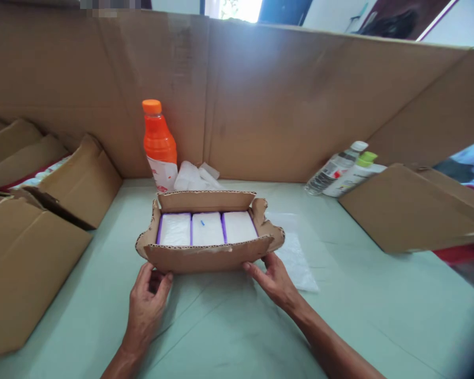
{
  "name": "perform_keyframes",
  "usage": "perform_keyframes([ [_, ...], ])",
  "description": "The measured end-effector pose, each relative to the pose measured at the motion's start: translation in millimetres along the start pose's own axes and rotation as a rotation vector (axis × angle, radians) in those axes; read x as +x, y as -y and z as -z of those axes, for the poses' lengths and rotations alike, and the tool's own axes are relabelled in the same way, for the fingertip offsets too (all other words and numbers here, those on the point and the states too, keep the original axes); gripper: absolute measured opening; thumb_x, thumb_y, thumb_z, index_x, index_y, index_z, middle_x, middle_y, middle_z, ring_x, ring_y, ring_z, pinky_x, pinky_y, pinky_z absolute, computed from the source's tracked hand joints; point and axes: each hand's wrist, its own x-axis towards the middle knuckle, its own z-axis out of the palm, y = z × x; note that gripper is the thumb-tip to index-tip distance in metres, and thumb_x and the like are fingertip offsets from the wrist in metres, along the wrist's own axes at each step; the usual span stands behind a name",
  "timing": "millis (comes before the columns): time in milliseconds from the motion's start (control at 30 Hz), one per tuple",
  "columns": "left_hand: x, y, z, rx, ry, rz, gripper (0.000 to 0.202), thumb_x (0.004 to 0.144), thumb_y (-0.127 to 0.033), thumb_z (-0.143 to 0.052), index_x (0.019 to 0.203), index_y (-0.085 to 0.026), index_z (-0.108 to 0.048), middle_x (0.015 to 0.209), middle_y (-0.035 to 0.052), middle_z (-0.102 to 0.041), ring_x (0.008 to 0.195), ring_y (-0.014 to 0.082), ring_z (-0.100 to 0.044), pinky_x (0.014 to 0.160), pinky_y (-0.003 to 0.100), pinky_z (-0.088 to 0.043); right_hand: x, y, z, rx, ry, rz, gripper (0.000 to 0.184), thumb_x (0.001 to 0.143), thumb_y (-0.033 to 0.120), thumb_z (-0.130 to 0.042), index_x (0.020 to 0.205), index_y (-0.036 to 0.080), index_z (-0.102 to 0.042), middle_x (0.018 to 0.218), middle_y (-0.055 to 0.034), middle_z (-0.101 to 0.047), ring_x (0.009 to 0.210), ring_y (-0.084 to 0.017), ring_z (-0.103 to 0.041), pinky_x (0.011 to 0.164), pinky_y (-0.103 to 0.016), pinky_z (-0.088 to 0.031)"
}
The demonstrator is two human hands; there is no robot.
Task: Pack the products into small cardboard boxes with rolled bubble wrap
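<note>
A small open cardboard box (205, 258) stands on the pale green table (229, 326) in front of me. Inside it lie three white packets with purple edges (206, 228), side by side. My left hand (146, 305) rests at the box's near left corner, its fingers curled against the bottom edge. My right hand (274, 279) touches the near right corner with its fingers stretched along the box's base. Neither hand lifts the box.
An orange bottle (159, 145) stands behind the box beside crumpled white plastic (195, 178). Two bottles (345, 168) lie at the right against a cardboard carton (411, 210). Open cartons (31, 231) fill the left. A cardboard wall (280, 105) closes the back. A plastic bag (296, 258) lies flat.
</note>
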Motion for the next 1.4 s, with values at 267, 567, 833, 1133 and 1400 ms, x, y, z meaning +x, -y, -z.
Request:
perform_keyframes([
  [267,2,8,2.0,-0.154,0.044,0.084,0.054,0.077,-0.045,-0.068,0.122,-0.016,-0.058,0.083,0.0005,-0.062,0.070,0.0150,-0.058,0.065,0.026,-0.047,-53,-18,54,-0.360,-0.075,0.302,0.046,0.092,0.026,-0.054,0.138,0.028,-0.055,0.149,-0.0089,-0.053,0.137,-0.027,-0.050,0.107,-0.047,-0.048],
  [567,2,-5,6.8,-0.316,-0.045,0.132,0.066,0.065,-0.032,-0.071,0.128,-0.017,-0.055,0.110,0.0062,-0.064,0.076,0.0131,-0.061,0.065,0.025,-0.048,-59,-53,74,-0.643,-0.142,0.300,0.028,0.091,0.020,-0.050,0.102,0.021,-0.076,0.113,-0.0122,-0.076,0.114,-0.033,-0.068,0.092,-0.053,-0.054],
  [833,-115,-35,7.9,-0.510,0.142,0.338,0.068,0.068,-0.046,-0.077,0.124,-0.015,-0.055,0.108,0.0104,-0.065,0.085,0.0196,-0.066,0.070,0.032,-0.054,-138,-7,47,-0.076,-0.172,0.249,0.018,0.094,0.031,-0.059,0.100,0.022,-0.074,0.101,-0.0070,-0.078,0.091,-0.021,-0.074,0.075,-0.031,-0.060],
  [1133,-154,-41,0.0,-0.354,0.503,0.414,0.073,0.072,-0.046,-0.073,0.133,-0.012,-0.052,0.084,0.0020,-0.065,0.069,0.0142,-0.056,0.064,0.026,-0.044,-195,36,-33,0.186,0.093,0.363,0.016,0.096,0.024,-0.059,0.106,0.024,-0.071,0.109,-0.0073,-0.076,0.102,-0.021,-0.071,0.091,-0.037,-0.058],
  [1400,-144,-32,18.2,-0.210,0.465,0.337,0.061,0.075,-0.046,-0.067,0.125,-0.012,-0.058,0.074,-0.0013,-0.058,0.064,0.0138,-0.050,0.060,0.026,-0.039,-115,0,9,-0.241,-0.105,0.240,0.035,0.092,0.031,-0.058,0.124,0.021,-0.065,0.123,-0.0131,-0.069,0.112,-0.029,-0.064,0.093,-0.048,-0.055],
])
